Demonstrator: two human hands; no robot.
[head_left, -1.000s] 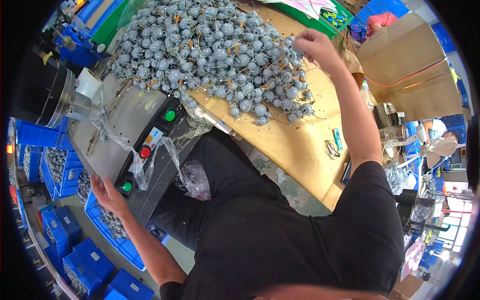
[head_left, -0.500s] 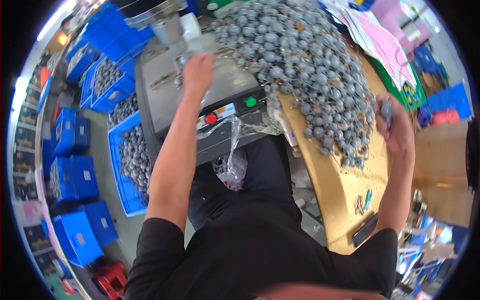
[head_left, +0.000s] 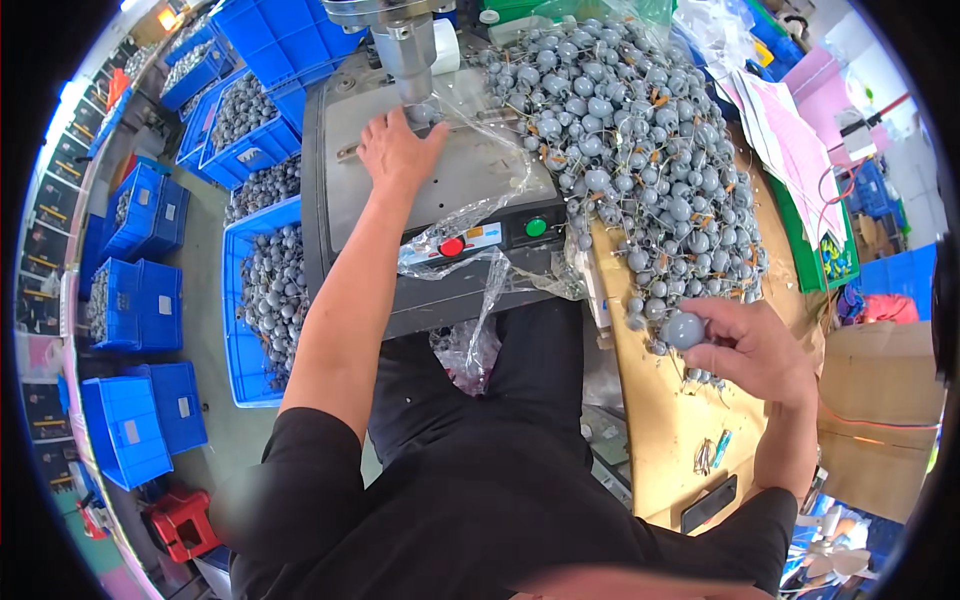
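Observation:
My left hand (head_left: 398, 152) lies with its fingers spread over the flat metal plate (head_left: 345, 207) of a machine. Just beyond its fingertips, under the metal ram (head_left: 407, 62), is a small grey rounded piece (head_left: 424, 113); whether I touch it I cannot tell. My right hand (head_left: 752, 348) pinches a smooth grey ball (head_left: 683, 329) between thumb and fingers, above the near end of a big heap of similar grey balls (head_left: 640, 150) with thin wires among them. Clear plastic film (head_left: 500, 200) drapes over the plate's right side and front edge.
A red button (head_left: 452, 247) and a green button (head_left: 536, 227) sit on the machine's front. Blue crates (head_left: 232, 345) of grey balls stand at the left. On the tan tabletop (head_left: 655, 455) lie a phone (head_left: 709, 503) and a small teal item (head_left: 721, 449). Papers (head_left: 790, 150) lie far right.
My right hand has come leftward and nearer, and the grey ball in it now shows clearly. The left hand's fingers have spread beside the ram. The whole view has shifted somewhat.

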